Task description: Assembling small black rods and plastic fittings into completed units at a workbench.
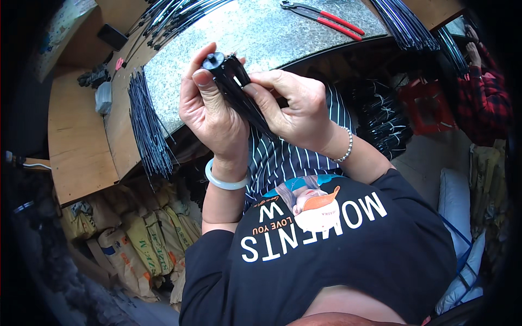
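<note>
Above my lap I hold what looks like a folded umbrella frame (239, 96), a black bundle of thin ribs with a round, glossy cap at its upper end. My left hand (213, 108) wraps round it from the left, the thumb close to the cap. From the right, my right hand (293, 103) pinches at the ribs near the upper end; a small pale, shiny spot shows by its fingertips. The lower end of the frame slants down behind my right hand and is partly hidden. Exactly what the right fingertips grip is too small to make out.
Red-handled pliers (340, 24) lie on the speckled tabletop (244, 35). Bundles of black rods lie at its left edge (148, 127), far left (168, 19) and far right (405, 24). A phone (112, 37) rests far left. Sacks (144, 244) stand below. Another person's plaid sleeve (484, 100) shows at right.
</note>
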A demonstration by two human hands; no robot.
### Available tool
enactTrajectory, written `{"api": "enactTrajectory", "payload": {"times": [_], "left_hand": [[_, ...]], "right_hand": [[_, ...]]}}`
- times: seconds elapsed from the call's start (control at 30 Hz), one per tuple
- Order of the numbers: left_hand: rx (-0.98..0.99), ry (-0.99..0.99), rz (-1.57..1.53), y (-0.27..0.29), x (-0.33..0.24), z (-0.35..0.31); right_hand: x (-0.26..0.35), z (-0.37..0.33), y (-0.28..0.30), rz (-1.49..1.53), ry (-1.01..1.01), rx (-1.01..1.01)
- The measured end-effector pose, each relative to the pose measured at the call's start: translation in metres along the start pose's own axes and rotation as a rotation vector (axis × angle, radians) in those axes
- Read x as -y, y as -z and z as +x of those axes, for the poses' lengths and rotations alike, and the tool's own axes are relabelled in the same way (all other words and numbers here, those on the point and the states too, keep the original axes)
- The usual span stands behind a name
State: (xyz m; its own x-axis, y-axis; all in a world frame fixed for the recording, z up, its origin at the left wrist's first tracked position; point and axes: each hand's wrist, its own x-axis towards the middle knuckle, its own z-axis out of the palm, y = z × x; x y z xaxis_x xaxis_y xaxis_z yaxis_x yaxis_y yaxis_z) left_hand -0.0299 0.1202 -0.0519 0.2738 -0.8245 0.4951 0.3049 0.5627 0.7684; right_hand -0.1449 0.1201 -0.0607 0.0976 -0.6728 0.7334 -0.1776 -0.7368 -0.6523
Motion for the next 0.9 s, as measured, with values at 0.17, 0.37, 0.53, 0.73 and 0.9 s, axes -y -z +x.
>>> {"api": "enactTrajectory", "payload": {"times": [0.17,0.37,0.53,0.73,0.9], "left_hand": [[0.076,0.128,-0.155,0.005,-0.001,0.003],[0.142,0.207,-0.376,0.01,0.001,0.004],[0.077,0.172,-0.23,0.007,0.005,0.001],[0.25,0.204,-0.487,0.023,0.009,0.012],[0.163,0.306,-0.644,0.003,-0.009,0.015]], "right_hand": [[-0.007,0.001,0.002,0.305,-0.202,0.07],[-0.015,-0.004,0.003,0.748,-0.459,0.157],[-0.015,-0.004,-0.003,0.47,-0.363,0.085],[-0.013,-0.012,-0.024,0.617,-0.508,-0.016],[-0.013,-0.031,-0.014,0.549,-0.665,0.36]]}}
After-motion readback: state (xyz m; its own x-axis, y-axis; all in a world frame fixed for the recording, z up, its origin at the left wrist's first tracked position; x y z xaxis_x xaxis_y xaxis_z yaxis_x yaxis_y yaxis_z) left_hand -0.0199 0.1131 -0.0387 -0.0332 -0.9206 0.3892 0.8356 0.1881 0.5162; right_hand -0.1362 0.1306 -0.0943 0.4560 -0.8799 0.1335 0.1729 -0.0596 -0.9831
